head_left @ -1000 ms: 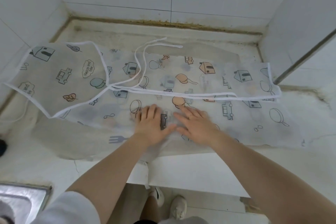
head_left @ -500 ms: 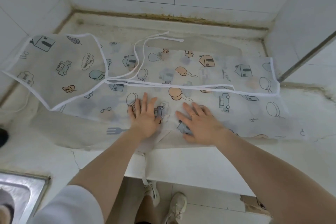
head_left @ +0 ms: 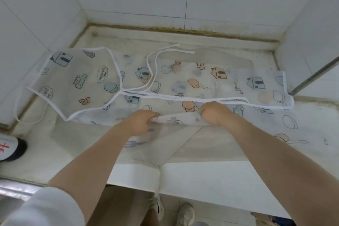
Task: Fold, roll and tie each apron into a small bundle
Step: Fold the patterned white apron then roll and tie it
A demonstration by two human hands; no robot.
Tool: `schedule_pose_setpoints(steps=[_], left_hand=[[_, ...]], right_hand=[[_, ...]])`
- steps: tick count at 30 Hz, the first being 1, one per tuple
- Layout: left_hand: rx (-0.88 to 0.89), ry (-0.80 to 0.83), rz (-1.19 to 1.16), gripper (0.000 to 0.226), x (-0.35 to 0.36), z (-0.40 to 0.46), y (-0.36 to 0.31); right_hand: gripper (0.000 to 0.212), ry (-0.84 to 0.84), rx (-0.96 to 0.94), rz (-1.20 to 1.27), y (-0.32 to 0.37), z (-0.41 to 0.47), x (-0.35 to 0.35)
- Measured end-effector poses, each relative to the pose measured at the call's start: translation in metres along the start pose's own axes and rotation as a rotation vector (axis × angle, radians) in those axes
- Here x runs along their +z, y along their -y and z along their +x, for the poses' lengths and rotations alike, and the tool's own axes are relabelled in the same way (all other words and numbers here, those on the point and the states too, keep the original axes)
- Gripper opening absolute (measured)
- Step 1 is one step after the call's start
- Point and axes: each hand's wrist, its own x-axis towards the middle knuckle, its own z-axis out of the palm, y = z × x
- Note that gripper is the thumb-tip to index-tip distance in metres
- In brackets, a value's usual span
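A thin white apron (head_left: 205, 82) printed with houses, cars and pans lies spread across the counter, folded lengthwise, its bib (head_left: 77, 80) pointing left. Its white ties (head_left: 161, 57) loop over the far part. My left hand (head_left: 141, 121) and my right hand (head_left: 214, 113) are both closed on the near edge of the apron, side by side, lifting that edge into a raised fold. Another tie hangs down over the counter's front edge (head_left: 157, 176).
The counter (head_left: 211, 176) sits in a tiled corner with walls on the left, back and right. A steel sink rim (head_left: 16, 189) is at the lower left, with a dark-rimmed object (head_left: 11, 148) above it. My shoes (head_left: 185, 213) show on the floor below.
My hands lay flat and open, pressing the apron. Now both have curled shut on its near edge and pulled it up and away from me.
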Motion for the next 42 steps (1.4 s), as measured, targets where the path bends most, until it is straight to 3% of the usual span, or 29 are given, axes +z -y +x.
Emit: schedule_pose_setpoints(steps=[2,4,8,10,13,18,21,23,25,27,30,33,37,39,41,42], left_hand=[[-0.081,0.018,0.144,0.028,-0.021,0.003,0.009],[-0.110,0.054,0.220,0.032,-0.031,0.009,0.014],[-0.080,0.086,0.236,0.025,-0.038,0.025,0.015],[-0.070,0.076,0.197,0.020,-0.041,0.034,0.014],[-0.043,0.022,0.149,0.015,-0.045,0.038,0.023],[-0.060,-0.155,0.248,0.024,-0.070,0.028,0.063],[-0.110,-0.184,0.233,0.016,-0.083,0.019,0.085],[-0.139,-0.163,0.180,0.029,-0.090,0.016,0.097],[-0.136,-0.129,0.119,0.030,-0.095,0.016,0.105],[-0.116,-0.149,0.106,0.029,-0.100,0.018,0.113],[-0.061,-0.169,0.198,0.038,-0.103,0.024,0.124],[-0.026,-0.122,0.277,0.037,-0.108,0.033,0.135],[0.000,-0.032,0.575,0.054,-0.116,0.049,0.138],[0.029,-0.147,0.732,0.050,-0.112,0.060,0.141],[0.068,-0.398,0.937,0.034,-0.103,0.065,0.138],[0.123,-0.516,0.929,0.030,-0.091,0.065,0.132]], right_hand=[[0.028,0.014,0.064,0.021,0.002,0.007,-0.004],[0.010,0.015,0.027,0.134,0.011,0.007,-0.007],[0.035,0.100,-0.188,0.344,0.065,0.008,-0.007],[0.032,0.055,-0.225,0.244,0.088,0.023,-0.004],[0.032,0.005,-0.097,0.131,0.093,0.053,-0.007],[0.029,0.076,0.107,-0.028,0.087,0.086,-0.007],[0.028,0.156,0.166,0.020,0.086,0.098,-0.009],[0.026,0.174,0.186,-0.008,0.093,0.102,-0.015],[0.018,0.089,0.172,-0.137,0.100,0.100,-0.023],[0.028,-0.065,0.059,-0.257,0.108,0.101,-0.028],[0.035,-0.141,-0.072,-0.209,0.109,0.103,-0.026],[0.034,-0.116,0.016,-0.139,0.110,0.105,-0.026],[0.037,-0.100,0.144,-0.073,0.114,0.106,-0.019],[0.037,-0.113,0.200,-0.005,0.114,0.105,-0.017],[0.036,-0.123,0.214,0.021,0.112,0.105,-0.018],[0.035,-0.121,0.211,0.031,0.111,0.105,-0.018]])
